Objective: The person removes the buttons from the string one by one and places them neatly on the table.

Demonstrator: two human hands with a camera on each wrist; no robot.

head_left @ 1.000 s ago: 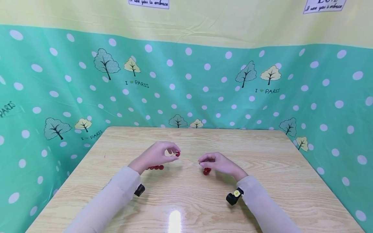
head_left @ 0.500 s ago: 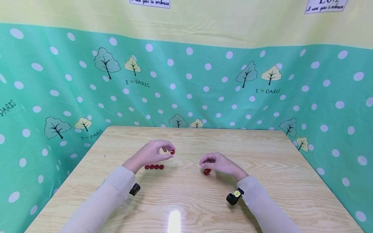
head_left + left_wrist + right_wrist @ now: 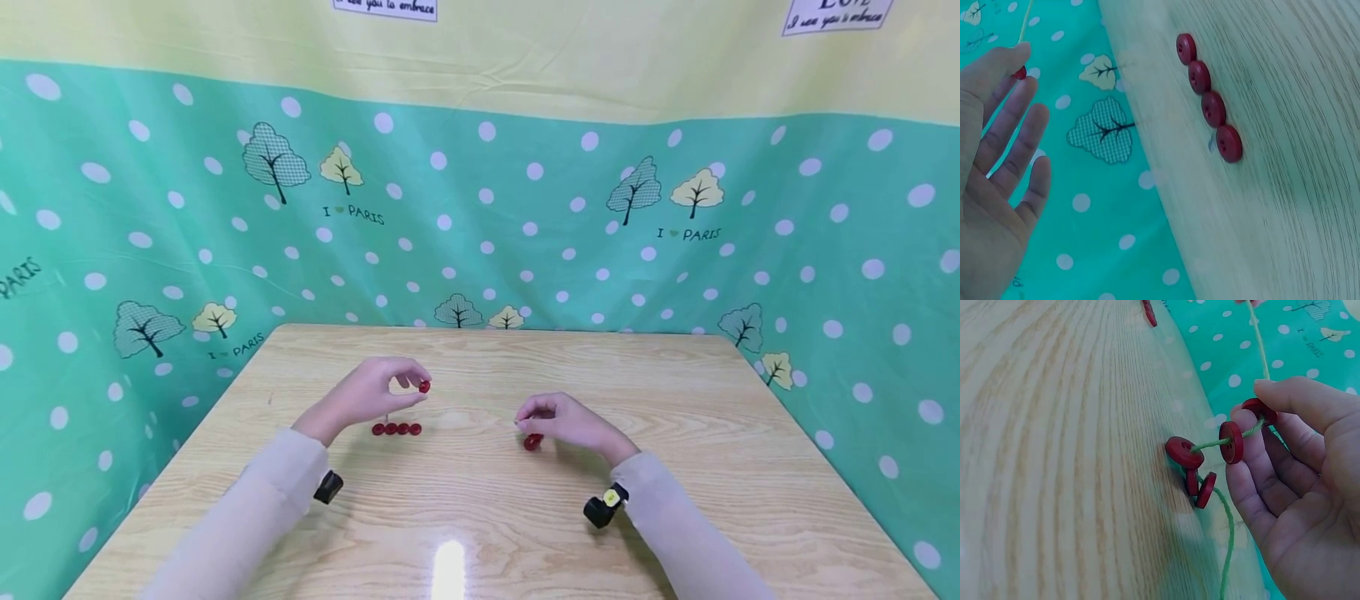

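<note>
My left hand (image 3: 375, 388), raised over the table, pinches a red button (image 3: 424, 387) between thumb and fingertips. Green string (image 3: 1024, 22) runs off from that pinch in the left wrist view. My right hand (image 3: 570, 423) is low over the middle of the table and pinches the string (image 3: 1259, 344) beside a red button (image 3: 1261, 412). Several more red buttons hang threaded along it, among them one at my fingers (image 3: 1231, 442) and another red button (image 3: 1184, 452) farther out. The string's tail (image 3: 1230, 544) dangles below them.
Several loose red buttons (image 3: 397, 429) lie in a touching row on the wooden table (image 3: 480, 500), below my left hand. A green polka-dot cloth (image 3: 487, 208) hangs behind the table and along both sides. Each wrist wears a black camera (image 3: 600, 510).
My left hand has drawn left and slightly up with the button, away from my right hand, uncovering the row of loose buttons. My right hand has stayed nearly still.
</note>
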